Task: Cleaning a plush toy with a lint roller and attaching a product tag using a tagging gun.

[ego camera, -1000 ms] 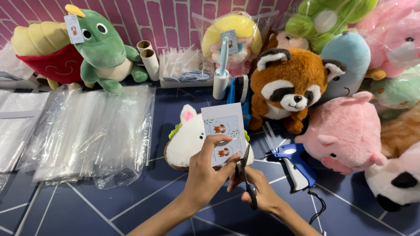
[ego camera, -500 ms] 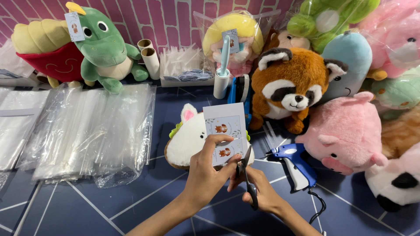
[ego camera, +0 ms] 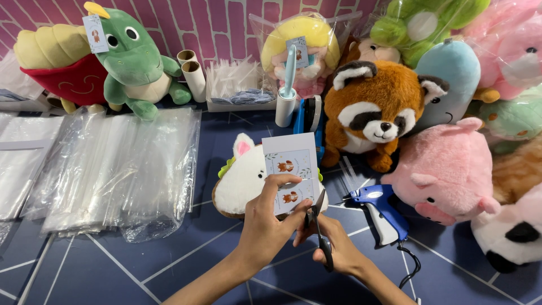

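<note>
Head view: the left hand (ego camera: pixel 265 226) is holding a sheet of printed paper tags (ego camera: pixel 291 169) upright, its fingers (ego camera: pixel 282 182) pinching the lower part of the sheet, thumb behind and the rest wrapped across the front. The right hand (ego camera: pixel 333 248) is gripping a pair of black scissors (ego camera: pixel 320 226), fingers closed through the handles, the blades meeting the sheet's lower right edge at about 4 o'clock from its middle. In my judgement a clean cut is calling for the sheet to be kept taut and flat, the blades running along the gap between the printed pictures, and the left thumb staying clear of the blade line. Directly behind the sheet a white plush with a pink ear (ego camera: pixel 243 178) is lying on the desk (ego camera: pixel 169 265). The desk is showing a dark blue surface with pale lines. At 3 o'clock from the hands a blue tagging gun (ego camera: pixel 378 212) is lying with its cord trailing; at 9 o'clock a stack of clear plastic bags (ego camera: pixel 113 164) is spreading out. At 12 o'clock a lint roller (ego camera: pixel 287 85) is standing upright, with a red panda plush (ego camera: pixel 378 110) just beside it and a green dinosaur plush (ego camera: pixel 132 56) at 10 o'clock. A pink brick-pattern wall (ego camera: pixel 226 22) is closing the back.
</note>
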